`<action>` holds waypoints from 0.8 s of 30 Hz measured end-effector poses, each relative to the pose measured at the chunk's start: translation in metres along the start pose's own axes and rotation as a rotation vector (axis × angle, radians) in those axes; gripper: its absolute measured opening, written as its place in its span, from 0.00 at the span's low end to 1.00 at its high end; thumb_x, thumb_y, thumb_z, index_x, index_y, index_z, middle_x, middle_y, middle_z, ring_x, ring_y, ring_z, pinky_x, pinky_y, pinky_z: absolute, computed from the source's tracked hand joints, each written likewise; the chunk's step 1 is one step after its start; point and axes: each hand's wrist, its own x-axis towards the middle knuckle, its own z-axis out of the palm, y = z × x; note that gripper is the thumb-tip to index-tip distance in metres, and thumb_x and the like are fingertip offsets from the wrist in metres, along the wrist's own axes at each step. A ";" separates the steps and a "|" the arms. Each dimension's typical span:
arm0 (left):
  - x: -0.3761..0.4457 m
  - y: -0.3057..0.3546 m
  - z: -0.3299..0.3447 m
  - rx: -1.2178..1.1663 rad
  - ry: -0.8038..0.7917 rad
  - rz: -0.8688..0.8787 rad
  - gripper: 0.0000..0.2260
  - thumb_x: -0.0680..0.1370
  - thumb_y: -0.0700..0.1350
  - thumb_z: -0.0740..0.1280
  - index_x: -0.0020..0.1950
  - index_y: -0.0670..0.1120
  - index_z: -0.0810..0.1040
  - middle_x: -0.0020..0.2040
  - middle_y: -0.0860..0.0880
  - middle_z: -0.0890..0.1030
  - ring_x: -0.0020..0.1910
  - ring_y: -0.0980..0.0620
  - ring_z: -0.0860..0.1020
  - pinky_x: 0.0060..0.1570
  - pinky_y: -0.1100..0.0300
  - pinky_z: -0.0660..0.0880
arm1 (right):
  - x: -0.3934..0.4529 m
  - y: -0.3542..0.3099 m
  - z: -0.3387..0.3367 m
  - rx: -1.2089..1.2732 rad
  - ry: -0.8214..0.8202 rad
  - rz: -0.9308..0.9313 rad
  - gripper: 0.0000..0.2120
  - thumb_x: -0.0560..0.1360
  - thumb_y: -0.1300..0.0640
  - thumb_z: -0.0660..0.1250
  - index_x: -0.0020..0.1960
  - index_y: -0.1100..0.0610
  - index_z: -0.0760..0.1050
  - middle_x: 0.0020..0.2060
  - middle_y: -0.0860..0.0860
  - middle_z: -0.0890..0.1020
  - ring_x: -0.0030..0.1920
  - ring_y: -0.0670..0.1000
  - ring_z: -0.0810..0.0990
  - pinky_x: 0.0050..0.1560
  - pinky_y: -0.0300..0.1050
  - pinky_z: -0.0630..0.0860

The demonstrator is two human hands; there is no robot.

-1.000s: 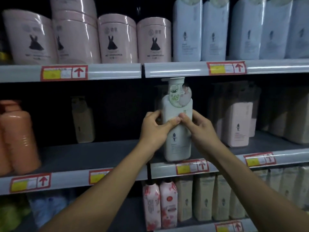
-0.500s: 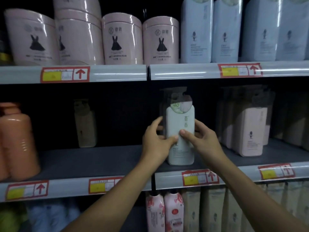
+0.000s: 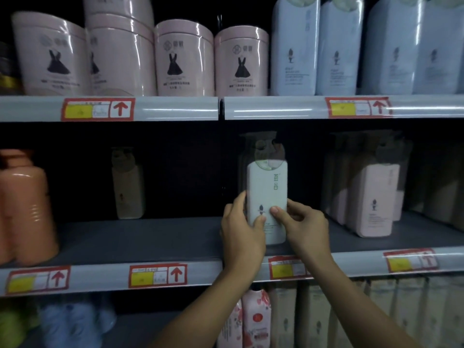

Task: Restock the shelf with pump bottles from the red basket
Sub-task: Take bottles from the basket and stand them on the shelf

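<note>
A white pump bottle [image 3: 267, 187] with green lettering stands upright on the grey middle shelf [image 3: 140, 237], its pump head in the shadow under the upper shelf. My left hand [image 3: 242, 231] grips its lower left side, thumb on the front label. On the lower right side my right hand [image 3: 305, 222] holds it too, thumb on the front. The red basket is out of view.
A beige pump bottle [image 3: 128, 183] stands further back to the left, orange bottles [image 3: 25, 209] at the far left, and pink bottles [image 3: 374, 199] close on the right. Pink tubs [image 3: 183, 61] and pale blue bottles [image 3: 293, 46] fill the upper shelf. More bottles [image 3: 256, 322] line the lower shelf.
Both hands have pushed the white bottle from the shelf's front edge deeper onto the middle shelf, where its base now rests. The camera moved closer.
</note>
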 end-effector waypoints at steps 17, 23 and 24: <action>-0.023 0.048 -0.072 -0.103 -0.075 -0.116 0.23 0.75 0.49 0.75 0.69 0.53 0.74 0.57 0.54 0.79 0.49 0.58 0.81 0.41 0.68 0.74 | -0.078 -0.073 0.005 -0.023 0.174 -0.066 0.11 0.79 0.47 0.71 0.57 0.53 0.81 0.53 0.47 0.80 0.53 0.42 0.79 0.49 0.26 0.73; -0.110 0.009 -0.161 -0.013 -0.222 -0.297 0.16 0.73 0.45 0.77 0.59 0.50 0.80 0.45 0.49 0.86 0.37 0.52 0.82 0.44 0.55 0.82 | -0.216 -0.045 0.015 -0.164 -0.297 -0.048 0.07 0.79 0.52 0.72 0.54 0.55 0.82 0.49 0.49 0.82 0.47 0.45 0.82 0.45 0.34 0.77; -0.130 -0.009 -0.178 0.026 -0.250 -0.345 0.15 0.73 0.44 0.77 0.58 0.50 0.80 0.45 0.48 0.86 0.36 0.50 0.82 0.43 0.54 0.82 | -0.244 -0.029 0.015 -0.214 -0.384 -0.022 0.08 0.79 0.51 0.72 0.54 0.55 0.82 0.49 0.50 0.81 0.46 0.45 0.82 0.44 0.36 0.78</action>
